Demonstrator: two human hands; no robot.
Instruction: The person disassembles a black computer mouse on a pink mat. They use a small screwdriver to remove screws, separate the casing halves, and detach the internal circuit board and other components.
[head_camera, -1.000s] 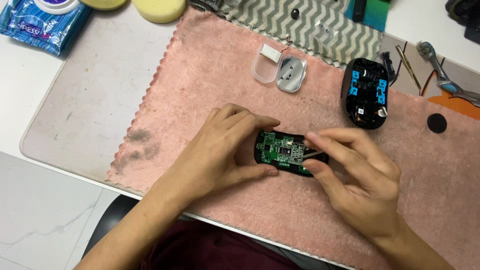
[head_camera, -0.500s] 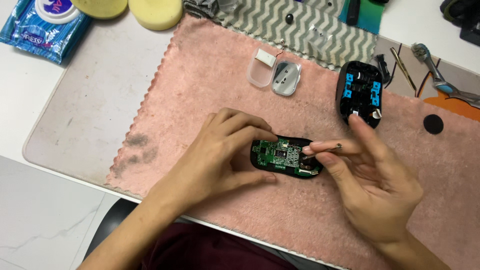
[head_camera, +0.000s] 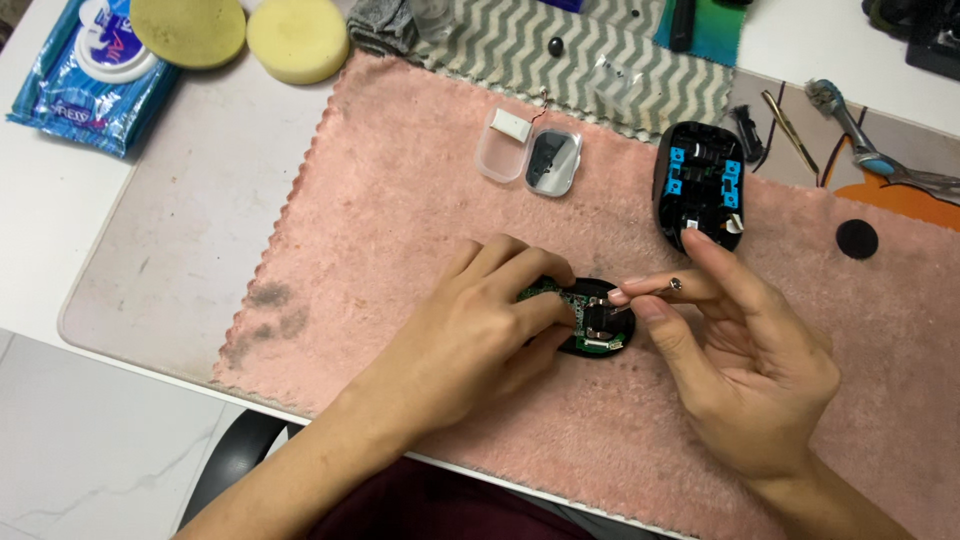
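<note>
The left hand (head_camera: 470, 335) lies nearest, reaching in from the lower left with its fingers curled down over the left half of a small black base with a green circuit board (head_camera: 588, 318), pinning it flat on the pink towel (head_camera: 400, 200). The board sits directly under and just beyond those fingertips, its long axis running left to right, with only the right end showing. The right hand (head_camera: 745, 365) comes in from the lower right, palm up and loosely open, thumb and forefinger pinched on a tiny silver screw (head_camera: 676, 284) held just beside and slightly above the board's right end. So both hands meet over the board, the left on it and the right touching only its edge, if at all.

Farther off on the towel stands a black mouse shell (head_camera: 700, 185) with blue parts inside, well apart, and to its left a small clear case (head_camera: 530, 158). On the table's far corner rest two yellow sponges (head_camera: 240, 35).
</note>
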